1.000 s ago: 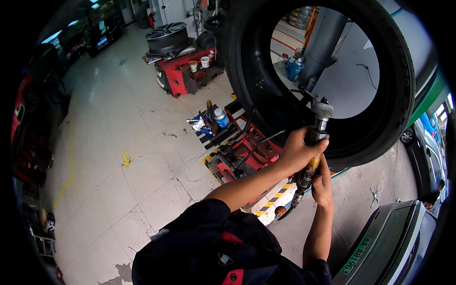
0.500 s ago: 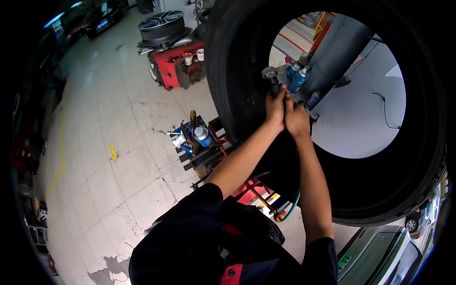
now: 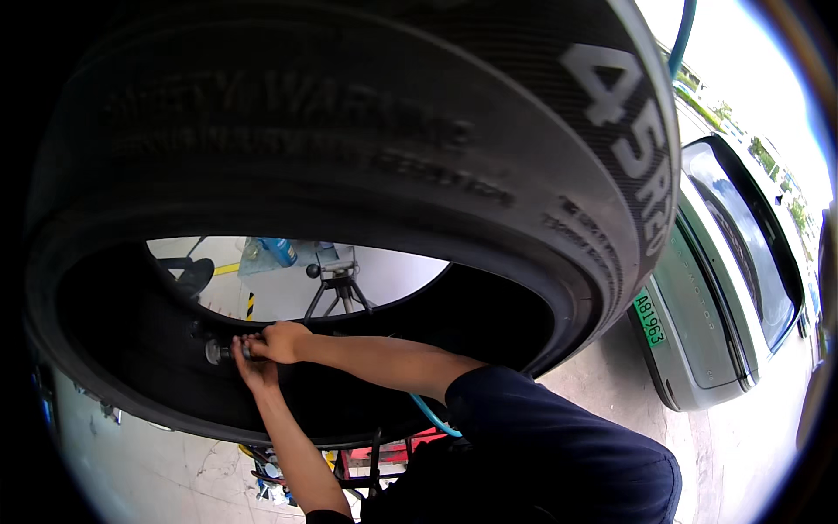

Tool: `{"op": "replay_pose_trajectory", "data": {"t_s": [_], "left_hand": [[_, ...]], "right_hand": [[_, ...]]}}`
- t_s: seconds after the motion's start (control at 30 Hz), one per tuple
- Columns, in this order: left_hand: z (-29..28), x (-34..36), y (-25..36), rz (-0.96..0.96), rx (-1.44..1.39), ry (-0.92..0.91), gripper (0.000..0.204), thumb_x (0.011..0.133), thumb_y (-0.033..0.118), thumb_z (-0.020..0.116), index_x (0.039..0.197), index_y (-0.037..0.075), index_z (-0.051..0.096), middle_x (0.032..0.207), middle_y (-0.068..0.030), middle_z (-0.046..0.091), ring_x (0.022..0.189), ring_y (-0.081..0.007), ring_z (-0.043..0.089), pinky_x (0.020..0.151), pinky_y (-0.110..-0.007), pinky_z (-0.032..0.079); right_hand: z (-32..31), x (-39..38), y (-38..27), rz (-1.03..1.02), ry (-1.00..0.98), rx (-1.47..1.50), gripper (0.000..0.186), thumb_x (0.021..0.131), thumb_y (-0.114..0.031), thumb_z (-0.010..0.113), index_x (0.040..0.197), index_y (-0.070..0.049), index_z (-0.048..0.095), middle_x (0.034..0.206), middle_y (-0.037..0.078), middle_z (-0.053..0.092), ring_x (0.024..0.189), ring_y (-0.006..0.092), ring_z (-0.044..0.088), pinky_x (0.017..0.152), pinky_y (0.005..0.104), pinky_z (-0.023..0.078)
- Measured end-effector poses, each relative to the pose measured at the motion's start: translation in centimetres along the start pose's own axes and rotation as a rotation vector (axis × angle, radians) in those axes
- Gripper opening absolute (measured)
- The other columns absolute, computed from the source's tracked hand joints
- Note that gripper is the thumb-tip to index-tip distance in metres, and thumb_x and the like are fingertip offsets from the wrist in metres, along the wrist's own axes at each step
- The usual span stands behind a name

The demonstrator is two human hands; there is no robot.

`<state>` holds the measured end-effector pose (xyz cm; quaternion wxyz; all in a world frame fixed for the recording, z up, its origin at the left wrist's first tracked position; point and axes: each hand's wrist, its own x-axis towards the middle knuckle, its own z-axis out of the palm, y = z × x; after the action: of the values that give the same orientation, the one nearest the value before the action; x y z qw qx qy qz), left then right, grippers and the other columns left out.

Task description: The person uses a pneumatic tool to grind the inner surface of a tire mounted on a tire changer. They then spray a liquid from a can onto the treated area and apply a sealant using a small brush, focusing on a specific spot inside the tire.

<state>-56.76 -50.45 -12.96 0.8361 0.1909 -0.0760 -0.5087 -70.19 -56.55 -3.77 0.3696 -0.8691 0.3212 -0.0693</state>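
Observation:
A large black tire point(image 3: 349, 188) surrounds both my hands, its raised-lettered sidewall close above them. Inside its opening I hold a small air tool with a round grey head point(image 3: 216, 351) near the tire's dark inner wall. My right hand point(image 3: 284, 341) is wrapped round the tool's body, most of which it hides. From below, my left hand point(image 3: 257, 374) grips the tool just behind the head, fingers curled up against it. A teal hose point(image 3: 435, 414) shows below my right forearm. Whether the head touches the rubber I cannot tell.
Through the tire opening are a blue can point(image 3: 279, 251) and a metal stand with dark legs point(image 3: 340, 284). A red rack point(image 3: 375, 456) with tools stands under the tire. A grey-green car point(image 3: 703, 297) is parked at the right.
My view has swung, so the tire now looms overhead with its sidewall in front. Both hands and the tool now appear lower and farther left, still together inside the tire.

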Motion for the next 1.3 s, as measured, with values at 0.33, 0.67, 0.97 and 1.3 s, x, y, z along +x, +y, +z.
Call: {"op": "replay_pose_trajectory", "data": {"t_s": [0.33, 0.67, 0.97, 1.3], "left_hand": [[-3.7, 2.4, 4.3, -0.262, 0.483, 0.151, 0.034, 0.081, 0.028, 0.072, 0.104, 0.005, 0.063, 0.099, -0.0079, 0.065, 0.092, -0.0212, 0.06, 0.079, -0.036, 0.046], [-19.9, -1.4, 13.5, -0.144, 0.083, 0.259, 0.028, 0.083, 0.03, 0.07, 0.095, 0.008, 0.059, 0.094, -0.0062, 0.061, 0.09, -0.0198, 0.057, 0.083, -0.038, 0.045], [-25.0, -1.2, 13.0, -0.33, 0.184, 0.593, 0.026, 0.085, 0.03, 0.065, 0.097, 0.008, 0.062, 0.097, -0.0073, 0.06, 0.094, -0.0215, 0.055, 0.084, -0.04, 0.045], [-26.7, 1.1, 14.4, -0.278, 0.129, 0.623, 0.022, 0.086, 0.027, 0.062, 0.092, 0.006, 0.059, 0.092, -0.0059, 0.059, 0.087, -0.0186, 0.055, 0.077, -0.038, 0.045]], "right_hand": [[5.3, 7.1, 2.3, 0.146, -0.251, 0.228, 0.064, 0.096, -0.057, 0.024, 0.09, -0.004, 0.059, 0.058, 0.012, 0.057, 0.043, 0.0209, 0.056, 0.037, 0.0336, 0.044], [25.1, 11.5, -4.0, 0.129, -0.062, 0.01, 0.079, 0.093, -0.062, 0.024, 0.092, 0.009, 0.059, 0.065, 0.017, 0.062, 0.055, 0.0251, 0.063, 0.053, 0.0359, 0.051], [30.2, 12.4, -3.4, 0.371, -0.294, -0.021, 0.076, 0.096, -0.059, 0.02, 0.089, 0.005, 0.061, 0.072, 0.017, 0.062, 0.073, 0.0294, 0.063, 0.071, 0.0388, 0.047], [32.8, 16.9, -1.2, 0.286, -0.297, -0.051, 0.073, 0.095, -0.057, 0.024, 0.098, 0.008, 0.058, 0.105, 0.03, 0.061, 0.102, 0.0423, 0.057, 0.091, 0.0433, 0.042]]}}
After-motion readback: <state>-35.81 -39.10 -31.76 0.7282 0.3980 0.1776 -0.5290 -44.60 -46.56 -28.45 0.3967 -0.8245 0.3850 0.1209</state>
